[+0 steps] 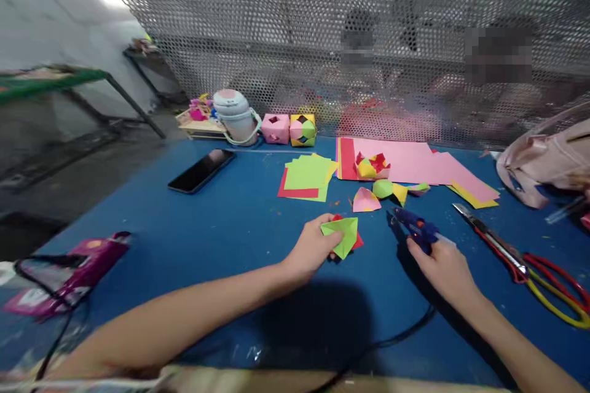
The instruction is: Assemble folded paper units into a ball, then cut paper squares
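Near the middle of the blue table, my left hand point(312, 245) pinches a folded green paper piece point(345, 234). Red paper point(358, 241) shows behind and beside it; how the two join is hidden. My right hand point(445, 267) is wrapped around a blue hot glue gun point(415, 224), its nozzle pointing left toward the paper but apart from it. A black cord point(401, 336) trails along the front of the table. Just beyond my hands lie a curved pink paper piece point(366, 200) and joined green and yellow pieces point(391, 190).
Green and red paper squares point(302, 175) lie behind my left hand, pink sheets point(401, 159) farther right. A phone point(203, 171), a lidded bucket point(237, 118) and pink paper box point(275, 129) stand left. Scissors point(548, 276) and a cutter point(465, 214) lie right. Perforated metal screen point(295, 31) borders the back.
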The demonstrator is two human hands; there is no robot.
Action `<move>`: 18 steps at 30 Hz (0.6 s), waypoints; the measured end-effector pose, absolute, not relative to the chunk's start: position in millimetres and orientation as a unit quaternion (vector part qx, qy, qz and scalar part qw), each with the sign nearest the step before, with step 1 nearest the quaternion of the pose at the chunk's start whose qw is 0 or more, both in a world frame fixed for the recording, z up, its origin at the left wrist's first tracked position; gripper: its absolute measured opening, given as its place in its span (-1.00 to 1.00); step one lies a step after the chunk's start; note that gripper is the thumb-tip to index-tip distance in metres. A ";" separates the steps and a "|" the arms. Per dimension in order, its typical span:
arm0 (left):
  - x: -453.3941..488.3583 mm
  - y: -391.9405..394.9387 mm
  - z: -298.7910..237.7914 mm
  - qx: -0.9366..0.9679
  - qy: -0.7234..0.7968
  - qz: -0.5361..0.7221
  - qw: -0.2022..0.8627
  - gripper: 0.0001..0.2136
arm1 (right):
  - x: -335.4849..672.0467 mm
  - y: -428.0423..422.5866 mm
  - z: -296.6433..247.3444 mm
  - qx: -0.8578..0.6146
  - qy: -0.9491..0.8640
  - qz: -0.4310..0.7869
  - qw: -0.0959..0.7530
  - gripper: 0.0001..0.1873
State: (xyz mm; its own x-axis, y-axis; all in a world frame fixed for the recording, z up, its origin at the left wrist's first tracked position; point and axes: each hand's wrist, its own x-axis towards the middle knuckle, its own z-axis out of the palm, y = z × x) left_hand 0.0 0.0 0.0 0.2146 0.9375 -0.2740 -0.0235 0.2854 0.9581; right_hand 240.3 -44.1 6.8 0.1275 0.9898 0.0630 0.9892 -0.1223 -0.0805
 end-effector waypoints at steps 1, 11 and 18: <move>-0.1 -0.8 0.0 0.459 0.495 0.384 0.630 -0.84 | 240.4 -43.7 7.7 -0.745 -0.666 -0.009 0.040 -0.62; 2.8 -8.2 5.9 0.453 0.509 0.365 0.634 -0.85 | 272.4 -77.3 59.9 -0.685 -0.718 0.124 -0.012 -0.55; 5.6 -22.2 16.6 0.512 0.501 0.332 0.613 -0.90 | 201.2 -73.8 59.9 -0.566 -0.723 0.326 0.224 -0.82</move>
State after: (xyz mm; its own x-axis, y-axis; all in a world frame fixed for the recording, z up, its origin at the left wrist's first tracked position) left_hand 5.6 -22.2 16.6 0.2766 0.9211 -0.2739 0.1058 0.2541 0.9614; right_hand 201.2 -73.8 59.9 -0.2591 0.9648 -0.0448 0.6727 0.1470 -0.7251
